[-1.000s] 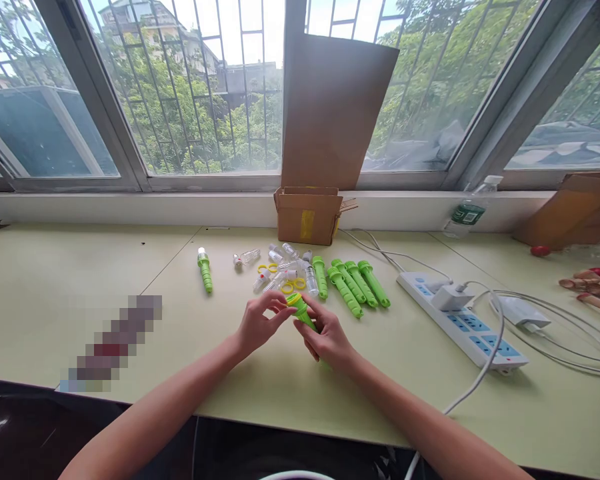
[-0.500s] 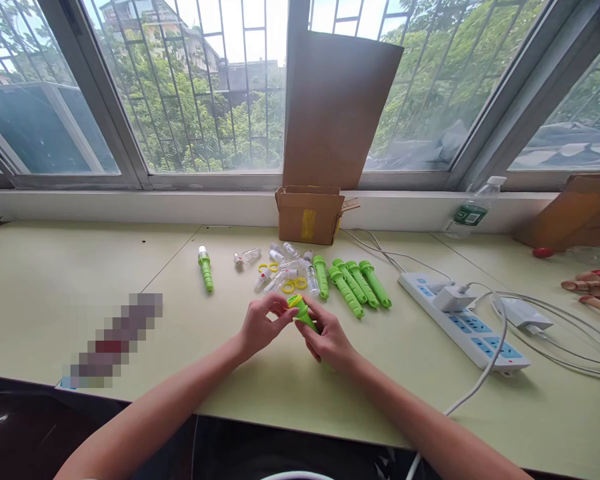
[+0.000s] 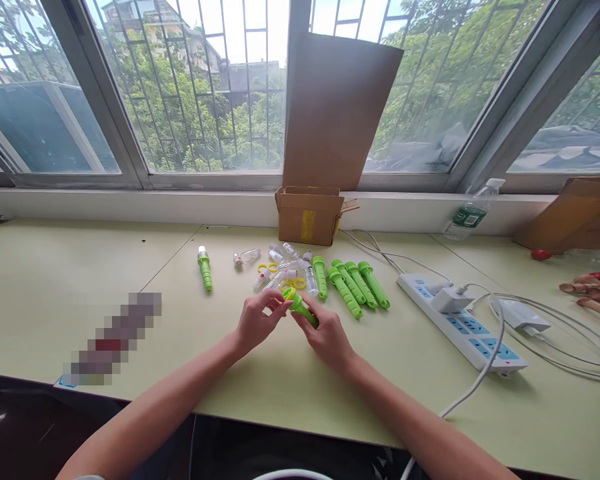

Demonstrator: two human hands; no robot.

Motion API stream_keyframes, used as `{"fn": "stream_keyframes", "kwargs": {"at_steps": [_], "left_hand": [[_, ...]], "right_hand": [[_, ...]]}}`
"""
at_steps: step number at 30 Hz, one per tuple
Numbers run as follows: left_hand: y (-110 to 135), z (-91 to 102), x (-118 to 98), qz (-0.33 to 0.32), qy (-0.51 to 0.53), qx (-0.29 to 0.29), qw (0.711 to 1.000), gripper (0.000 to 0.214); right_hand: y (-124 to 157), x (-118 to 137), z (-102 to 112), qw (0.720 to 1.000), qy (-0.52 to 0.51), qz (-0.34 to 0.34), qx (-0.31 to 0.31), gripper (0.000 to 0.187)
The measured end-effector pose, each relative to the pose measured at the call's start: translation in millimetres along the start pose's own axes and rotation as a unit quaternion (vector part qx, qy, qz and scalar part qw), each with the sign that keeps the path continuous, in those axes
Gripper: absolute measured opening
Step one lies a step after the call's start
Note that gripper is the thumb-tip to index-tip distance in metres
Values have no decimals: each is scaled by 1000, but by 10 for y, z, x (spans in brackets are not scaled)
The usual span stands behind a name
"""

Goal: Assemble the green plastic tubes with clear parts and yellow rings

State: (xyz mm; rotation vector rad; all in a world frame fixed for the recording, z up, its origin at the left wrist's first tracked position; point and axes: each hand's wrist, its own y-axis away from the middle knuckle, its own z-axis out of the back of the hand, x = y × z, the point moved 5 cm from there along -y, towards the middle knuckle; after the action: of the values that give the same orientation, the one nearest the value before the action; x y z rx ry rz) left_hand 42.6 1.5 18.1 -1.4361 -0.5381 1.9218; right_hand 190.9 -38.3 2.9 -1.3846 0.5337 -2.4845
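Note:
In the head view my right hand [image 3: 329, 337] is closed around a green ridged plastic tube [image 3: 305, 313], tilted with its collared end up and to the left. A yellow ring [image 3: 289, 293] sits at that collared end. My left hand [image 3: 260, 319] pinches the ring's edge between thumb and fingers, which partly hide it. Just beyond lie other yellow rings [image 3: 299, 283] and several clear small bottles [image 3: 311, 280] with white caps. Right of them rest several green tubes [image 3: 347, 293]. A green tube with a white-capped top [image 3: 205, 270] lies apart at the left.
A cardboard box [image 3: 307, 217] stands against the sill, with a tall cardboard sheet [image 3: 343, 107] behind. To the right are a power strip [image 3: 460, 323] with cables, a charger [image 3: 520, 313], a water bottle [image 3: 473, 210] and wooden pieces [image 3: 587, 285]. A blurred patch [image 3: 113, 347] covers something at left.
Both hands have shifted slightly left with the green tube. The tube's collared end now points more to the left, and the yellow ring shows at its end.

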Motion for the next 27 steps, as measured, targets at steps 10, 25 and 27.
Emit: {"fn": "stream_keyframes", "kwargs": {"at_steps": [10, 25, 27], "left_hand": [[13, 7, -30, -52, -39, -18, 998, 15], [21, -31, 16, -47, -38, -18, 998, 29], [22, -32, 20, -46, -33, -17, 998, 27]], "right_hand": [[49, -12, -100, 990, -115, -55, 57, 30], [61, -49, -169, 962, -233, -108, 93, 31], [56, -47, -171, 959, -242, -110, 95, 31]]}}
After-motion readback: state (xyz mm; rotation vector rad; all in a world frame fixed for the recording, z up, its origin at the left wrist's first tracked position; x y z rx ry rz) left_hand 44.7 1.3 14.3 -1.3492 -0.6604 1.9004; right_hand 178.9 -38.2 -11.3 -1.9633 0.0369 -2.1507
